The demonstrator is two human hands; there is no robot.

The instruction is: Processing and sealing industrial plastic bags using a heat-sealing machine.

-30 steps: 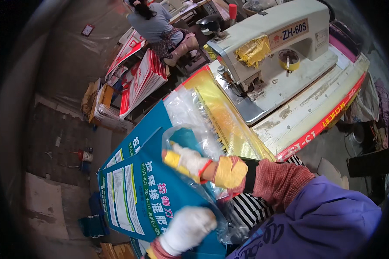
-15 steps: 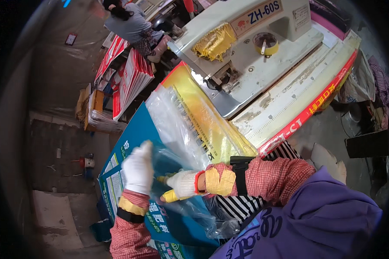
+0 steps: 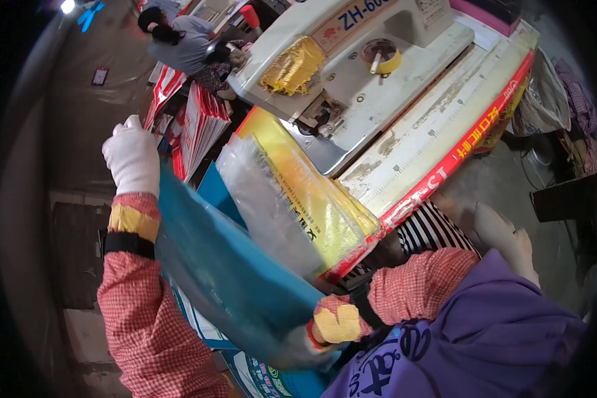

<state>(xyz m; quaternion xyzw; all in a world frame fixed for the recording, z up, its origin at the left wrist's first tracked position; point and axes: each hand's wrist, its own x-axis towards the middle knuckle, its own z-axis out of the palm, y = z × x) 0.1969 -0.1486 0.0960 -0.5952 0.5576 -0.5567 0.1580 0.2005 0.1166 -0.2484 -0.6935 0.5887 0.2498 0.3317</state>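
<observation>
A large teal sheet-like bag (image 3: 225, 272) is stretched, smeared by motion, between my two hands. My left hand (image 3: 132, 158), in a white knit glove, is raised at the left with its fingers closed on the bag's upper corner. Low in the middle, at the bag's near end, my right hand (image 3: 302, 348) is blurred and partly covered, so its fingers cannot be made out. Under the raised bag lie more printed teal bags (image 3: 262, 375). Just beyond rest a clear plastic liner (image 3: 262, 205) and a yellow printed bag (image 3: 305, 189).
A sewing machine (image 3: 378, 86) with a roll of yellow tape (image 3: 391, 63) on its bed stands ahead to the right. Its table (image 3: 438, 132) has a red-and-yellow strip along the edge. Stacked red-and-white bags (image 3: 202, 126) and a seated person (image 3: 179, 50) are farther off, left.
My left hand has swung up and left, lifting the teal bag's corner off the pile. My right hand has moved lower and nearer to me. The view has shifted slightly.
</observation>
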